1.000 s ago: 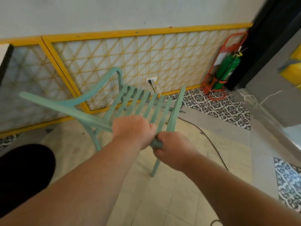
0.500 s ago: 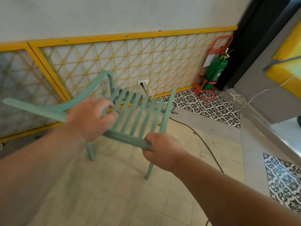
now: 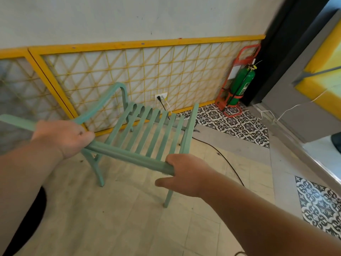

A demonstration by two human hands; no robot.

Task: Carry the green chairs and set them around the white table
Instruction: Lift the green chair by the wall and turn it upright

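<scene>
The green chair hangs tipped in front of the person. Its slatted seat faces up and its one visible armrest is on the left. Whether its feet are clear of the floor cannot be told for sure. The left hand grips the chair where the armrest meets the near seat rail, with its fingers wrapped tight round the tube. The right hand holds the right end of that rail. Its fingers curl over the corner and the thumb sticks out loose beneath it, which looks like the weaker hold. The white worktop the chair is meant for is not in view.

The likeliest trouble is the black cable, which runs across the floor just beyond the chair's right legs from the wall socket behind the chair. A low leg swung that way could hook it and yank the plug. Further right of the chair stands a green fire extinguisher in a red stand, so a wide turn could knock it over. If the right hand slips off the corner, the chair would likely drop and twist out of the left.
</scene>
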